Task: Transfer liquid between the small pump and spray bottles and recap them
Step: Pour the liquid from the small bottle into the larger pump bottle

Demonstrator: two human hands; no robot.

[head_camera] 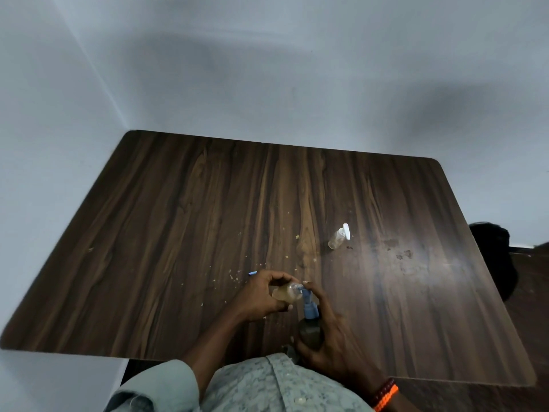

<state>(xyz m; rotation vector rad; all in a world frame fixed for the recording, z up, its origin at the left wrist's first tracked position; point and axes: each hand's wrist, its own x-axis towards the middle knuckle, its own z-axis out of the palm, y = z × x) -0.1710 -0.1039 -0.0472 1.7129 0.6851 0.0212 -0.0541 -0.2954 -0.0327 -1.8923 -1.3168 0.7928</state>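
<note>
Pump bottle [311,333], dark and blue-topped, stands near the front edge of the table [178,218], gripped round its body by the right hand [329,340]; its long axis runs upright, blue nozzle aimed away and left. The left hand [264,295] grasps a small uncapped bottle [286,293] lying near-horizontal, mouth rightward at that nozzle. Judging by this, transfer is under way; next comes steady pumping with the mouths aligned. A clear white-capped bottle [338,240] lies well apart on the far right
</note>
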